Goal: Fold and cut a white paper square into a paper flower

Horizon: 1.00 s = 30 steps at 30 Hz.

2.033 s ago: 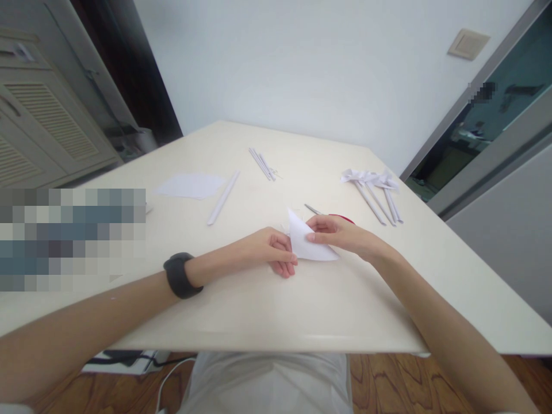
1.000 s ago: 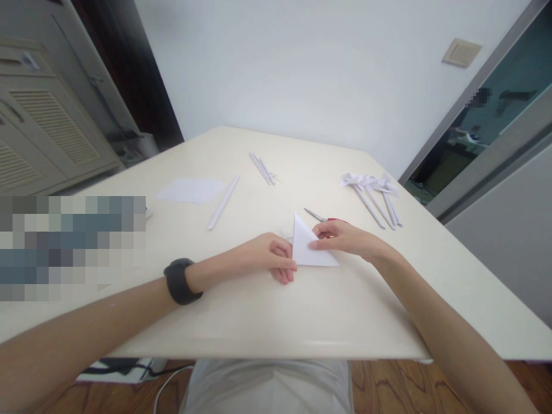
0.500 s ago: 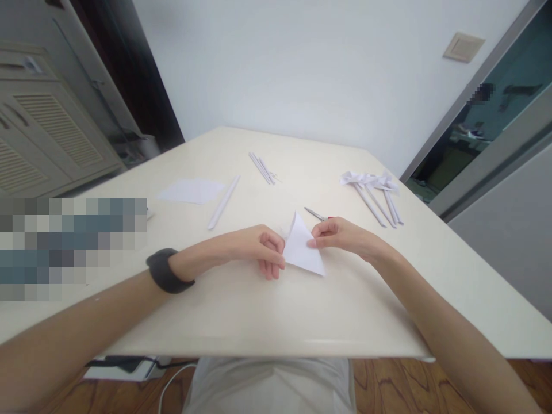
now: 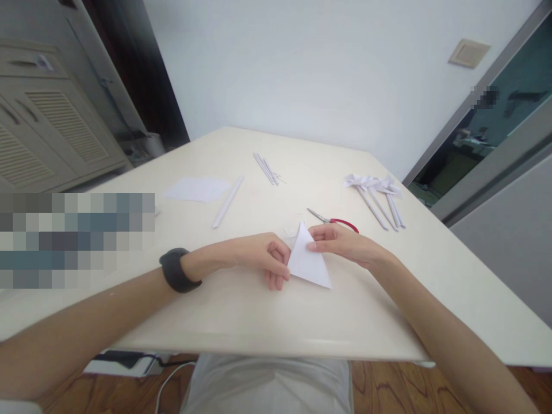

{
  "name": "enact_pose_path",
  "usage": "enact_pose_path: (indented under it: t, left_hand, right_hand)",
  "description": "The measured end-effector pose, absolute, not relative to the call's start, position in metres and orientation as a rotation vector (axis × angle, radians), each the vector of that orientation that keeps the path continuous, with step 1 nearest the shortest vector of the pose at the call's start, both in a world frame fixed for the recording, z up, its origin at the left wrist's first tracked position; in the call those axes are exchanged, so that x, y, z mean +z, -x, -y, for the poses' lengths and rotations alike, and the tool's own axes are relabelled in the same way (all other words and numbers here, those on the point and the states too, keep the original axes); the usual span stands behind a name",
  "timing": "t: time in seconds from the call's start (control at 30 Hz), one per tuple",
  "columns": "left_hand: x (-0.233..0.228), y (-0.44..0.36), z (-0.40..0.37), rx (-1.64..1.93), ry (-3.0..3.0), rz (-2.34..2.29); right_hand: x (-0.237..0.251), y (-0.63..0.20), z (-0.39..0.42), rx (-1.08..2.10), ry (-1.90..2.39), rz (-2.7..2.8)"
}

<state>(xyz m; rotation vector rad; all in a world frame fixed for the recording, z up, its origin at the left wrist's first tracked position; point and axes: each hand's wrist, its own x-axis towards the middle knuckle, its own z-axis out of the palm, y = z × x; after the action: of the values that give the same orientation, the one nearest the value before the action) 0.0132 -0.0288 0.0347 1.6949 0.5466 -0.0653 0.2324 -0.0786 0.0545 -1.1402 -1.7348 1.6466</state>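
The folded paper is held between the two hands over the near middle of the table, one pointed corner up and another hanging free toward the table's near edge. The left hand is mostly curled, its thumb and finger closed on the lower left corner. The right hand pinches the right edge, thumb flat on the front, fingers behind.

The likeliest trouble is a crooked fold: the left grip covers only a small tip, so an uneven pull could let the layers slide apart or crease the sheet off its line. The loose lower corner has no finger on it and could bend if it is pressed against the table. A hard pinch might also dent the thin paper.

The scissors lie just beyond the right hand, so a backward sweep of the knuckles could knock them. Small scraps sit right behind the paper and could get caught under it if it is laid flat there.
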Motion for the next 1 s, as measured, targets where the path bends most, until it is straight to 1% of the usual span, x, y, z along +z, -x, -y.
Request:
enact_pose_path:
  t: [0.33, 0.53, 1.0]
  left_hand:
    - [0.027, -0.016, 0.027, 0.033, -1.694, -0.558]
    - [0.019, -0.014, 0.027, 0.042, -1.721, -0.581]
    - [0.013, -0.016, 0.026, -0.014, -1.669, -0.545]
  right_hand:
    - [0.047, -0.23, 0.076, 1.415, 1.251, 1.591]
    - [0.043, -0.227, 0.076, 1.248, 1.235, 1.703]
    - [0.042, -0.224, 0.076, 1.211, 1.196, 1.678]
